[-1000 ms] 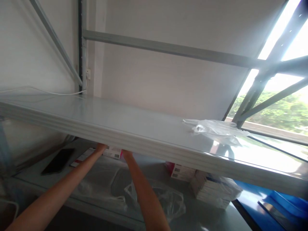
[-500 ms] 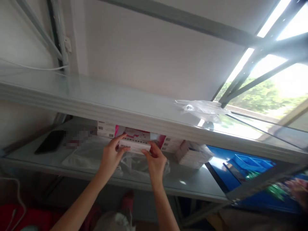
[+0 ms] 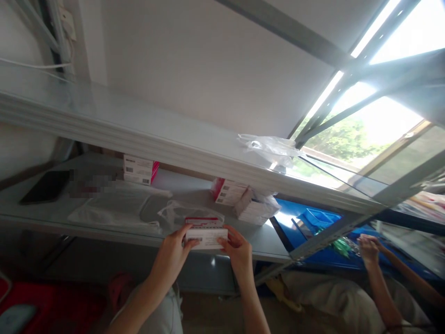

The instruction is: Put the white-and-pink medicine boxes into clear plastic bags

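Note:
A small white carton with a pink top (image 3: 206,238) is held level between my two hands, over the front edge of the lower shelf (image 3: 222,273). My left hand (image 3: 175,250) pinches its left end, thumb on the printed front. At the other end, my right hand (image 3: 238,250) grips it with thumb and fingers. Just behind the carton lies a crumpled clear plastic bag (image 3: 174,211). White and pink cartons (image 3: 139,170) are stacked at the back left, and more cartons (image 3: 230,191) stand at the back right beside a plastic-wrapped stack (image 3: 255,207).
A dark flat object (image 3: 45,187) and a flat plastic bag (image 3: 107,206) lie on the left. The upper shelf's edge (image 3: 174,155) overhangs the cartons. At right, another person's hands (image 3: 369,248) work over a blue surface with a blue tray (image 3: 321,218).
The carton has come forward and down, away from the back of the shelf, in both hands. A gap now shows between the left and right cartons. The view has shifted right.

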`<action>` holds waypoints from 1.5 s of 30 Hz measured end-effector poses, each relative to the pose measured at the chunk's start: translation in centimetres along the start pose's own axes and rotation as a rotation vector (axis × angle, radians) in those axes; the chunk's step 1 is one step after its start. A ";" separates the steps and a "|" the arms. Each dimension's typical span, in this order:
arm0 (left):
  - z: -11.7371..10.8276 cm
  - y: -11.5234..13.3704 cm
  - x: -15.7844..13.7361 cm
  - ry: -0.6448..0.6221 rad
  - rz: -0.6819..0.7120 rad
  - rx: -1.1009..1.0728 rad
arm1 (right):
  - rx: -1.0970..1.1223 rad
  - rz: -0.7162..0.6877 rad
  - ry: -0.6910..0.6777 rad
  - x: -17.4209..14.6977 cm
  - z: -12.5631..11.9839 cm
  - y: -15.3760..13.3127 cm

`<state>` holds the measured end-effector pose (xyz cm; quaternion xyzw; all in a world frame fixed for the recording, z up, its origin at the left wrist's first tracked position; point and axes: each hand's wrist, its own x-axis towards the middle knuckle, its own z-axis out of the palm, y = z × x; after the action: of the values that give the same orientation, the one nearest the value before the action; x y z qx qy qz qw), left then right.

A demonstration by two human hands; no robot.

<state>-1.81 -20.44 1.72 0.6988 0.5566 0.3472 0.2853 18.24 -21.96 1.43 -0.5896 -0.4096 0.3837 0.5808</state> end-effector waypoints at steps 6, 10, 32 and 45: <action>-0.2 -0.2 1.7 0.086 0.050 0.031 | 0.028 0.000 -0.022 2.0 1.6 0.1; -0.6 -0.8 3.6 0.098 0.089 0.048 | 0.072 0.012 -0.008 3.2 2.9 0.0; -3.3 -3.0 5.6 0.041 0.151 0.278 | 0.209 -0.011 -0.027 3.0 7.0 3.9; 1.0 -9.2 11.0 0.073 0.167 0.141 | -0.053 -0.212 0.093 8.1 8.5 7.0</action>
<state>-4.79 -7.71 -4.22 0.7479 0.5296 0.3549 0.1848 13.58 -11.22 -5.62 -0.5755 -0.4523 0.2812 0.6207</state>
